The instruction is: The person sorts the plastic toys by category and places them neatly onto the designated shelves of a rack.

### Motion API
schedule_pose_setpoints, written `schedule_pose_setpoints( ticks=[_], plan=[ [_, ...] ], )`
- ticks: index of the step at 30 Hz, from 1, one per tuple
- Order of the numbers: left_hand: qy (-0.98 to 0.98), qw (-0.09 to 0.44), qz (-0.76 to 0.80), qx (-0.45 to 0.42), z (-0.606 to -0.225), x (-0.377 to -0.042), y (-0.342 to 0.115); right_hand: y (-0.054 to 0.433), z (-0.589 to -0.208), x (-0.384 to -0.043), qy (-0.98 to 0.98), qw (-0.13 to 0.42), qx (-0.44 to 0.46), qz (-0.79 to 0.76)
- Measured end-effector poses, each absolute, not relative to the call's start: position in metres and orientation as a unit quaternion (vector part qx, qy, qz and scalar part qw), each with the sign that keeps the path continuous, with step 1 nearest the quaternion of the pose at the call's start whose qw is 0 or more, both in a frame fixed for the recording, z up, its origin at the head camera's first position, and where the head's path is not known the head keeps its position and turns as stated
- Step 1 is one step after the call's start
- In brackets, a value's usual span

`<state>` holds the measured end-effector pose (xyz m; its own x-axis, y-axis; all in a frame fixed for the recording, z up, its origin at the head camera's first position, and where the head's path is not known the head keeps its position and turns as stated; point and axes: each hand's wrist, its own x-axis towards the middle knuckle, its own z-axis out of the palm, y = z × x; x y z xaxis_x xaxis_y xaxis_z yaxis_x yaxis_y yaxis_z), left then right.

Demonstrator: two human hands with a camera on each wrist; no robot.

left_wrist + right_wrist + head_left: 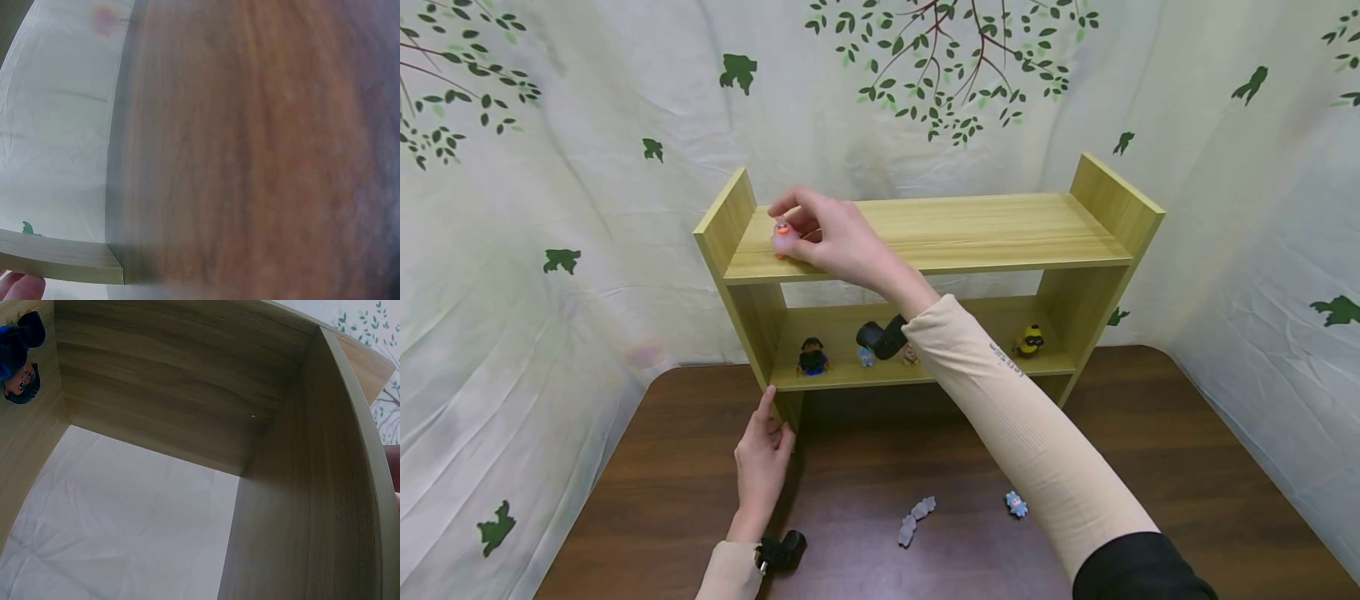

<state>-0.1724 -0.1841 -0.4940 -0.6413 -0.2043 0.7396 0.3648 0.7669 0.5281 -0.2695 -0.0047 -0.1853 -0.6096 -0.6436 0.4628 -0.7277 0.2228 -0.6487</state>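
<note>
In the head view my right hand [846, 237] pinches a small pink toy duck [784, 240] with an orange bill, at the left end of the top board. The duck stands upright, its feet close over the board. Lower down, my left hand [762, 467] holds the front edge of the wooden shelf [992, 233] at its left side panel. The left wrist view catches only some fingertips [25, 289] against that panel [69, 257]. From beneath the top board, the right wrist view shows the shelf's inside [181, 381], with the right hand mostly hidden.
On the middle board stand a dark-haired figure [812, 357], a small blue figure [866, 357], a partly hidden small figure [911, 355] and a yellow figure [1030, 342]. A chain of pale grey pieces [907, 530] and a blue toy [1017, 503] lie on the brown table [647, 492].
</note>
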Motion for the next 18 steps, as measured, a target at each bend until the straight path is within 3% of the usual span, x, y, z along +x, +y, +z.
schedule_pose_setpoints(
  ticks=[18],
  plan=[
    [-0.849,0.412,-0.327,-0.045,-0.4926,-0.1716,-0.1835,0.0,-0.1847,-0.2685,-0.774,0.048,0.425,0.466]
  ],
)
